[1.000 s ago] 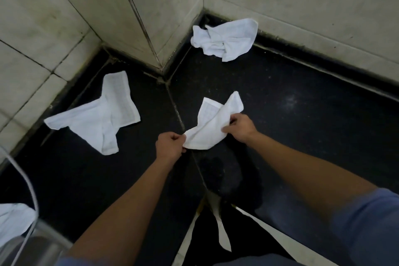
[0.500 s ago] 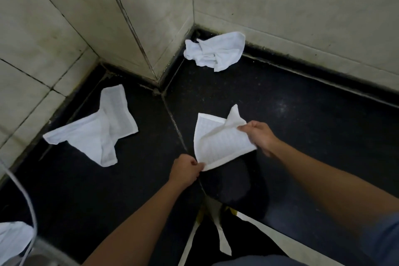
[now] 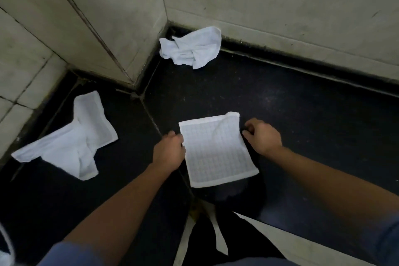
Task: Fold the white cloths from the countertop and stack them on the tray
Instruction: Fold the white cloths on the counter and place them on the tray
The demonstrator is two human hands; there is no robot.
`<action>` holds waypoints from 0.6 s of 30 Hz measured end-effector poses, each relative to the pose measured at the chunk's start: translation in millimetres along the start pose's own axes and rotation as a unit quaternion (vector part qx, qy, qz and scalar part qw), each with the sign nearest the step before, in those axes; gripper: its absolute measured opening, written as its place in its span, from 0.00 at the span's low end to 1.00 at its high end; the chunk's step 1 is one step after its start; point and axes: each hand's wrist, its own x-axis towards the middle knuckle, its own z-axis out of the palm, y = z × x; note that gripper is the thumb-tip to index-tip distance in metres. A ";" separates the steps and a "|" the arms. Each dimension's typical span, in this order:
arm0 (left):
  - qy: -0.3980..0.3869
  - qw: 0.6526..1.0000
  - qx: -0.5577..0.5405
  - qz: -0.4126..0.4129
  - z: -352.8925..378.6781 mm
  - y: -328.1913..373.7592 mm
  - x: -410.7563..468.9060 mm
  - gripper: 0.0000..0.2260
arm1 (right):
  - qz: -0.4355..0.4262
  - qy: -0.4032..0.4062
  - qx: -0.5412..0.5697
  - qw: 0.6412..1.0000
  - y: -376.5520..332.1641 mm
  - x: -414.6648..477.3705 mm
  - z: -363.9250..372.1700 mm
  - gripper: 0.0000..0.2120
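Note:
A white waffle-weave cloth (image 3: 217, 149) lies spread flat as a rectangle on the black countertop (image 3: 302, 119). My left hand (image 3: 169, 151) pinches its left edge. At the cloth's right edge my right hand (image 3: 262, 136) has its fingers curled on the fabric. A second white cloth (image 3: 73, 138) lies crumpled at the left. A third one (image 3: 192, 47) is bunched in the far corner against the wall. The tray is only a blurred white edge at the bottom left (image 3: 5, 250).
Pale tiled walls (image 3: 280, 0) enclose the counter at the back and left, with a jutting wall corner (image 3: 133, 77) between the two crumpled cloths. The counter's front edge and a dark apron with white straps (image 3: 216, 233) are below my arms.
The cloth was bunched between my hands a second ago. My hands have moved apart and spread it flat on the counter. The camera has tilted down slightly.

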 end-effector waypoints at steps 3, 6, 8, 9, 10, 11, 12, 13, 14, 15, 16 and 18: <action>0.027 0.999 -0.026 -0.003 -3.1 8.0 27.1 0.13 | 0.055 0.007 0.072 0.996 -24.2 32.0 -2.2 0.17; 0.022 0.986 -0.120 -0.115 -4.6 11.8 51.1 0.17 | 0.120 -0.046 0.087 0.988 -37.3 54.3 -1.7 0.21; -0.002 0.979 -0.129 -0.155 -1.8 10.2 60.7 0.17 | 0.094 -0.071 0.025 0.993 -39.6 59.4 2.0 0.14; -0.007 0.983 -0.102 -0.151 0.0 9.6 63.1 0.14 | 0.075 -0.071 0.000 0.995 -40.7 59.8 3.3 0.11; -0.003 0.987 -0.073 -0.140 1.7 10.0 64.8 0.11 | 0.051 -0.062 -0.011 0.997 -40.7 60.8 5.2 0.09; 0.005 0.990 -0.051 -0.129 2.8 10.9 66.0 0.08 | 0.026 -0.048 -0.009 0.998 -40.6 62.0 6.1 0.08; 0.013 0.992 -0.039 -0.121 3.3 11.8 67.9 0.05 | 0.005 -0.036 0.004 0.999 -40.8 63.6 5.3 0.07; 0.022 0.992 -0.036 -0.118 3.2 11.9 70.2 0.04 | -0.007 -0.026 0.033 0.999 -42.2 65.9 3.0 0.07; 0.031 0.991 -0.037 -0.123 2.0 11.5 73.0 0.04 | -0.007 -0.022 0.074 0.997 -43.0 69.5 0.8 0.07; 0.042 0.989 -0.043 -0.133 -0.2 10.0 76.4 0.04 | 0.002 -0.024 0.120 0.992 -44.2 74.0 -1.9 0.07; 0.055 0.987 -0.049 -0.145 -2.6 7.7 79.8 0.04 | 0.012 -0.026 0.157 0.987 -45.0 79.6 -3.3 0.07; 0.079 0.981 -0.067 -0.166 -6.4 1.8 84.2 0.05 | 0.013 -0.017 0.168 0.985 -45.3 88.5 -5.3 0.08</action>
